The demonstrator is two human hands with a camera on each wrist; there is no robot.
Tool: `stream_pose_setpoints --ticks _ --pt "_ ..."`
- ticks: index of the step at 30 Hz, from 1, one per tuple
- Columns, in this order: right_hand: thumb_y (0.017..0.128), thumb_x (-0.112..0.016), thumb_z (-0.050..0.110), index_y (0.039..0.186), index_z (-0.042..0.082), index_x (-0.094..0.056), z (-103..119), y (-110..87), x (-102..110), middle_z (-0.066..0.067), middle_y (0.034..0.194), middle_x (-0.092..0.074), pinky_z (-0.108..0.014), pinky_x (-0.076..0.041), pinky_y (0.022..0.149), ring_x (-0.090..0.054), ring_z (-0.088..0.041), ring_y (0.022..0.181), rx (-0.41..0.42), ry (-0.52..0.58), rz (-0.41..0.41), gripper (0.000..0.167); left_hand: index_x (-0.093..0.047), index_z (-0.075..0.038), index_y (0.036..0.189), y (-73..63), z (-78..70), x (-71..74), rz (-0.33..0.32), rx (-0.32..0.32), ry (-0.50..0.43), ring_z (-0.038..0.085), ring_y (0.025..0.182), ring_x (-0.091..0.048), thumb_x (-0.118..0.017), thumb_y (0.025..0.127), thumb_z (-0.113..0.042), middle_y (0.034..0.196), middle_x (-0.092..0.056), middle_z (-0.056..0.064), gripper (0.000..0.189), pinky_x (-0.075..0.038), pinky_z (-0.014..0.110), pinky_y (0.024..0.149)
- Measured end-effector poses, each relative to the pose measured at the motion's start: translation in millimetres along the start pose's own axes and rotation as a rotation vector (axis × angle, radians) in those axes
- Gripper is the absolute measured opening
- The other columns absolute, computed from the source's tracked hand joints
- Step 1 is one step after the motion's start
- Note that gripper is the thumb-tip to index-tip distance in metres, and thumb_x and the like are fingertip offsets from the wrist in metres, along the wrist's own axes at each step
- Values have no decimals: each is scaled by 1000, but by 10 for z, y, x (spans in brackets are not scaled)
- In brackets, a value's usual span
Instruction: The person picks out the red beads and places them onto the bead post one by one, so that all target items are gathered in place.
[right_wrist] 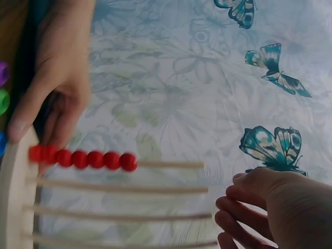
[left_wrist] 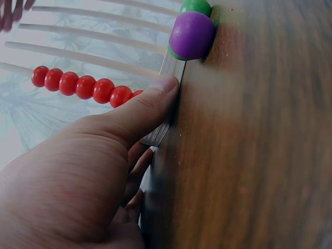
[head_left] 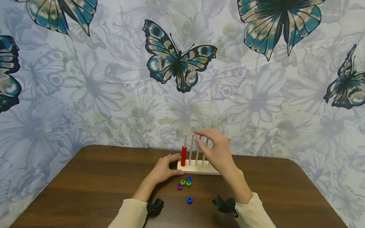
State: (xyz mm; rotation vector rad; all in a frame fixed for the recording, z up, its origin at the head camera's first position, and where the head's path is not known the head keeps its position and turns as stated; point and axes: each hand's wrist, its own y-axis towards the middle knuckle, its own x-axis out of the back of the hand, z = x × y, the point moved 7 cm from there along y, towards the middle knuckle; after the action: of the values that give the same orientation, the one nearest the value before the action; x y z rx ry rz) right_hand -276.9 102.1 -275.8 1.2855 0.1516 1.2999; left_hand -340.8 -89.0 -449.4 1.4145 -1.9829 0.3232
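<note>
A pale wooden peg stand [head_left: 196, 170] has a row of upright rods, and red beads [head_left: 183, 156] are stacked on its leftmost one. My left hand [head_left: 163, 170] grips the left end of its base, thumb along the front edge and other fingers behind, as the left wrist view also shows. Beside the rod tops is my right hand [head_left: 219, 152], thumb and forefinger curved and apart; no bead shows between them. In the right wrist view its fingers [right_wrist: 241, 220] are loosely bent near the rod ends. It hides some of the rods in the head view.
In front of the stand lie loose beads: a purple bead [head_left: 179, 186], two green, including one green bead [head_left: 188, 183], a blue bead [head_left: 189, 178], and another blue bead [head_left: 189, 200] closer to me. Behind the brown table [head_left: 114, 177] hangs a butterfly-patterned cloth [head_left: 114, 79].
</note>
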Motion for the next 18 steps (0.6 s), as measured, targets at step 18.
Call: stream_pose_setpoints --ticks 18 --pt "84 -87 3 109 15 -82 -372 -754 589 8 102 -79 -17 -56 83 -75 -11 90 45 -68 96 28 -70 -17 138 -26 -43 22 1 -1 29 51 153 -35 -89 86 -34 157 -56 11 58 -24 72 122"
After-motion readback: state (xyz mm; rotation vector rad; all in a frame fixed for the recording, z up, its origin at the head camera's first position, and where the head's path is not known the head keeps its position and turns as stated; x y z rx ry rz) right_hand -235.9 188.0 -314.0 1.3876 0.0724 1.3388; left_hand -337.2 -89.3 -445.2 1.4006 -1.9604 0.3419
